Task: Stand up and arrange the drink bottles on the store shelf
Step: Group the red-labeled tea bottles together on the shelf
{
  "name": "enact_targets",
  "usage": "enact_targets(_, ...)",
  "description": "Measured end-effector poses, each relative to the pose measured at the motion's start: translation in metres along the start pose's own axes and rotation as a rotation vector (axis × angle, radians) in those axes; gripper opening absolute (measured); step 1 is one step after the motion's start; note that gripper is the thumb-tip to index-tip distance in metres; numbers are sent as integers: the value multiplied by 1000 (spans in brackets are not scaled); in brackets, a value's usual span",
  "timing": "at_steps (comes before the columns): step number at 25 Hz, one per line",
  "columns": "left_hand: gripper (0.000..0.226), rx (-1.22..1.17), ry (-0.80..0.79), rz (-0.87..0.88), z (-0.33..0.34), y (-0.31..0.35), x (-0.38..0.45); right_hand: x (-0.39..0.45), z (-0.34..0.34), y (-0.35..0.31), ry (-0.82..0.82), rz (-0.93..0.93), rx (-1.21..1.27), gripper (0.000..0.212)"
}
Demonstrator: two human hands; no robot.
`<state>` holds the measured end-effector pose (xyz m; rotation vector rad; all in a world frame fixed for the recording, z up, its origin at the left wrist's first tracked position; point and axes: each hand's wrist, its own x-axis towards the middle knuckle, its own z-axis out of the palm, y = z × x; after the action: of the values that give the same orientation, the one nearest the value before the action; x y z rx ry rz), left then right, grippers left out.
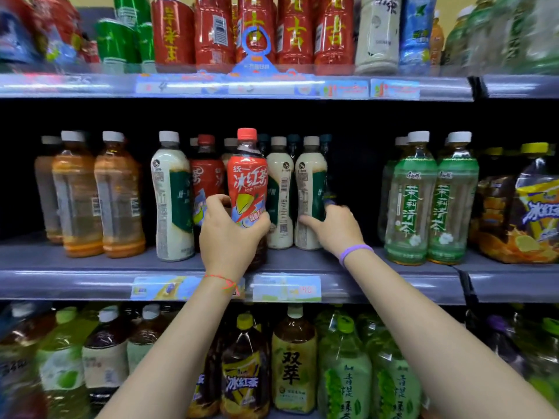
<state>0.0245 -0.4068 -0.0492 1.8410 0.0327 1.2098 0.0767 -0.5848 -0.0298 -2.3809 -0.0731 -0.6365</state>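
- Red iced-tea bottle (247,176) with a red cap stands upright at the front of the middle shelf (90,267), ahead of its neighbours.
- Left hand (230,234) wraps the lower part of that bottle, fingers clamped round it; a thin red string sits on the wrist.
- Right hand (334,228) reaches to the cream milk-tea bottle (308,192) just beside it, thumb on the label, fingers curled round its far side; whether it grips firmly I cannot tell. A purple band circles the wrist.
- Second cream bottle (279,192) stands between the two held ones; another (172,195) stands to the left, with a second red bottle (207,179) set back behind.
- Amber tea bottles (99,195) fill the shelf's left end, green jasmine-tea bottles (432,201) the right, well apart from the centre group.
- Grey shelf edge carries price tags (286,288).
- Upper shelf holds red bottles (295,28); lower shelf holds large tea bottles (295,358).
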Motion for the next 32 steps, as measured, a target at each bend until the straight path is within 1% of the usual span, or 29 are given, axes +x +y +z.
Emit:
enact_targets(2,50,-98,-74,2,1,8,-8,-11,-7,0,9,-31,-24,40)
enact_targets(3,46,-133,-116,13,4,12,-14,-18,-11,-2,50,-70,20,40)
enact_targets(5,36,-185,-198,35,13,21,-23,-34,-19,-7,115,-141,260,46)
enact_targets(6,31,-197,-250,46,19,25,-26,-41,-24,-9,116,-165,382,52)
enact_targets(7,28,-203,-323,63,24,31,-30,-47,-31,-10,110,-186,454,64)
enact_targets(8,27,-204,-413,84,32,36,-32,-49,-36,-8,113,-207,460,77)
enact_targets(9,30,-205,-511,113,39,40,-34,-50,-40,-4,136,-228,410,88)
enact_targets(10,33,-195,-592,157,44,41,-35,-50,-43,1,180,-246,334,94)
enact_targets(11,36,-156,-611,221,48,41,-35,-49,-46,6,254,-269,249,96)
enact_targets(12,39,-98,-538,287,50,38,-33,-47,-46,11,345,-305,166,96)
enact_targets(13,41,-21,-393,336,51,33,-29,-47,-46,14,429,-337,80,95)
enact_targets(14,42,64,-224,345,51,28,-23,-46,-44,17,503,-357,-10,92)
enact_targets(15,44,148,-81,303,47,24,-17,-45,-42,18,562,-364,-95,89)
enact_targets(16,50,224,-5,233,43,20,-10,-44,-38,20,605,-369,-154,86)
enact_targets(17,59,290,11,164,38,18,-5,-43,-35,21,627,-375,-177,84)
enact_targets(19,76,377,-51,66,34,14,5,-41,-31,19,636,-372,-137,86)
enact_targets(21,91,437,-142,6,35,11,11,-37,-31,16,634,-364,-88,89)
enact_targets(22,94,462,-155,3,36,10,13,-35,-31,16,634,-358,-71,89)
enact_targets(23,92,475,-153,13,36,7,15,-35,-30,15,626,-349,-56,90)
enact_targets(25,81,442,-158,36,33,0,20,-36,-28,12,588,-334,-8,92)
enact_targets(28,63,254,-221,11,22,-3,19,-37,-26,5,512,-304,51,91)
enact_targets(30,62,187,-234,8,17,0,13,-36,-21,-3,422,-274,89,87)
enact_targets(32,65,155,-229,28,16,2,9,-31,-12,-9,293,-209,172,76)
